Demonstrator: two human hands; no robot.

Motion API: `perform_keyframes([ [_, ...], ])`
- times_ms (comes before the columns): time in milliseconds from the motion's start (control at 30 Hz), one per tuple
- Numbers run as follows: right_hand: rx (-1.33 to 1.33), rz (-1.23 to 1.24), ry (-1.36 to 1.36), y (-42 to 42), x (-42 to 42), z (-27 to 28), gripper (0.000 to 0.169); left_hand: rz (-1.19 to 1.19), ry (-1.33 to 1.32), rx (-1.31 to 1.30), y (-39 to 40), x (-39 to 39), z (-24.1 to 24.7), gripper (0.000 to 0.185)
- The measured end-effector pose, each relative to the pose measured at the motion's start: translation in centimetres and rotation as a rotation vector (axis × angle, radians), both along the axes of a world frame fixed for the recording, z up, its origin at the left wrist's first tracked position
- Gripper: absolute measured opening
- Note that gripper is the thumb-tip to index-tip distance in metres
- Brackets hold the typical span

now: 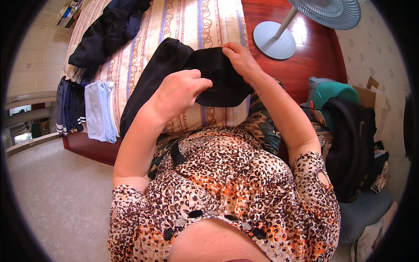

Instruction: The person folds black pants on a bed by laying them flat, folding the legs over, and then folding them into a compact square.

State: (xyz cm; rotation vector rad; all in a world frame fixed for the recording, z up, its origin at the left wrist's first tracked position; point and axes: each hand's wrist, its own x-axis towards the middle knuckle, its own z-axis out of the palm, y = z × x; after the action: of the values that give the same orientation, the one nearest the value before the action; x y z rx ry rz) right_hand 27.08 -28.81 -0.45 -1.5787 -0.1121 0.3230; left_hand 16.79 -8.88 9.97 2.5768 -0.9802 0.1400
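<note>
A black garment (216, 65) lies partly over the edge of a patterned bedspread (186, 19), its near part lifted between my hands. With thumb and fingers, my right hand (240, 60) pinches its top corner. My left hand (183, 88) is over the middle of the cloth, thumb and forefinger close together; some black fabric seems caught between them, and the other fingers are curled. A long black section (147, 85) of cloth stretches down to the left, beneath my left forearm.
Dark clothes (111, 36) are heaped at the bed's upper left. Light blue garments (98, 111) and navy trousers (70, 104) hang over its edge. A pedestal fan (275, 41) stands upper right; a black backpack (347, 147) and a cardboard box (379, 108) are at the right.
</note>
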Motion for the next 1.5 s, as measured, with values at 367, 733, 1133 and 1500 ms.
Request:
perform_keyframes([
  [367, -0.102, 0.093, -0.173, -0.3, -0.5, 2.3, 0.02, 0.224, -0.127, -0.192, 2.4, 1.0, -0.4, 0.026],
  [733, -0.279, 0.059, -0.354, -1.5, -0.4, 4.2, 0.018, 0.636, 0.251, -0.26, 7.4, -1.3, -7.7, 0.05],
  [1133, -0.934, 0.397, -0.856, 1.5, -5.5, 3.3, 0.036, 0.593, 0.058, -0.219, 5.2, 3.2, -2.8, 0.02],
  [1500, -0.208, 0.602, 0.258, -0.3, -1.9, 5.3, 0.028, 0.548, 0.068, -0.183, 4.9, 2.9, -3.0, 0.014],
])
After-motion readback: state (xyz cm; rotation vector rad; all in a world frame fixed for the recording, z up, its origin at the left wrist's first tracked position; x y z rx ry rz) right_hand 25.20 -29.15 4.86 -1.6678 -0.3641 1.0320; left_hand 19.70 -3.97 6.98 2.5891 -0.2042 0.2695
